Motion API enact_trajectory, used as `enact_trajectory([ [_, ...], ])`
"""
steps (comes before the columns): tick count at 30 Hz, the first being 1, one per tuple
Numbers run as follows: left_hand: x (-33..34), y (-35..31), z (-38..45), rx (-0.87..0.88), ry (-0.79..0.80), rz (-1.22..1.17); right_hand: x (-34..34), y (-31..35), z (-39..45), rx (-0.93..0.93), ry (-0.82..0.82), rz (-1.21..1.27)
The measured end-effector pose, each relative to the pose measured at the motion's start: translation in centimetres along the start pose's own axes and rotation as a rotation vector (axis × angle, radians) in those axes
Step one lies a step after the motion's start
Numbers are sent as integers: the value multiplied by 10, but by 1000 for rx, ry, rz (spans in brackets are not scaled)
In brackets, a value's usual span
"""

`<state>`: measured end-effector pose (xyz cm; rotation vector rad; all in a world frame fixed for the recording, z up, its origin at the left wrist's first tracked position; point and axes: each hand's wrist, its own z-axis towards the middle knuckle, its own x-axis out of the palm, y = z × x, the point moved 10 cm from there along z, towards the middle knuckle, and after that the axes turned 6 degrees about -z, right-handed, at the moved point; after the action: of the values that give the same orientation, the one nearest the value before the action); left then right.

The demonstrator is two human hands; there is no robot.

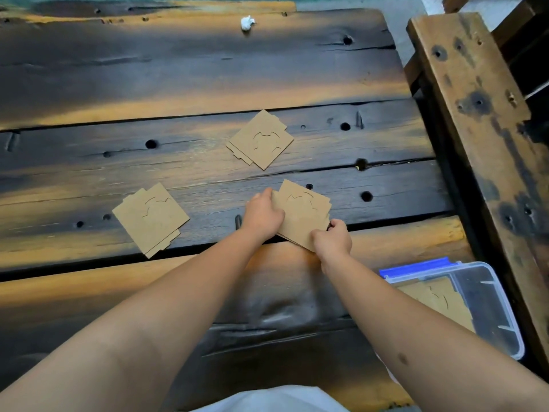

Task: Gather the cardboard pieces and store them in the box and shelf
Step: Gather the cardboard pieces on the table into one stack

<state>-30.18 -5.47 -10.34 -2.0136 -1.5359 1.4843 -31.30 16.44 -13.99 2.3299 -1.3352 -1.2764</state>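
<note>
Three small stacks of brown die-cut cardboard pieces lie on a dark wooden table (190,69). The nearest stack (303,212) is held at both sides: my left hand (263,215) grips its left edge and my right hand (332,237) pinches its near right corner. A second stack (260,139) lies farther back in the middle, untouched. A third stack (151,218) lies to the left. A clear plastic box with a blue-edged rim (505,307) stands at the lower right, with cardboard pieces (439,298) inside it.
A rough wooden bench or plank (475,114) runs along the table's right side, above the box. A crumpled white scrap (247,22) sits at the table's far edge. The table planks have gaps, knots and holes.
</note>
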Motion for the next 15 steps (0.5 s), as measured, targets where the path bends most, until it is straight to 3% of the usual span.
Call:
enact_trajectory([
  [9, 2, 37, -15, -123, 31, -44, -1, -2, -8, -24, 39, 51],
  [15, -22, 66, -44, -137, 8, -115, 25, 6, -33, -199, 177, -66],
])
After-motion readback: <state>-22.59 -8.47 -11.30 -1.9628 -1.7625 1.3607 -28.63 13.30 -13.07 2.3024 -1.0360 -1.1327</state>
